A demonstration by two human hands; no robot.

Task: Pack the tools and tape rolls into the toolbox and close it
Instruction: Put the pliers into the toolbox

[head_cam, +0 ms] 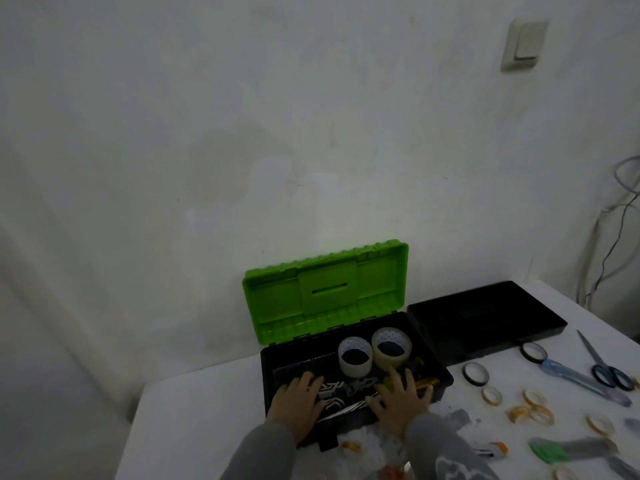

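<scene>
The toolbox (437, 358) stood open right under the person's hands, its long side running from the left hand across to the right. Its green lid (325, 292) was tipped back beyond the fingertips, leaning at the wall, so it would have to swing down toward the person to close.

Both hands were inside the black base, apart from each other and holding nothing. The left hand (298, 403) lay flat on the metal tools at its end. The right hand (401, 403) was spread, fingers straight, over the tools at the other end. Just past the fingertips of both, two clear tape rolls (355, 358) stood on edge side by side in the box.

What was left to pack all lay outward from the right hand, none on the left hand's side. A dark tape ring (476, 373) sat nearest, just beyond the box's right wall, then amber rings (491, 395) and more farther out. The scissors (609, 375) lay farther right, their long axis running from far to near. A black tray (485, 317) sat beyond them, touching or nearly touching the box's far right corner.

To my eye the right hand was much the nearer for the next pick, and the lid would have to wait.

A blurred green-handled tool (550, 450) lay near the right sleeve, on the white table (190, 410).
</scene>
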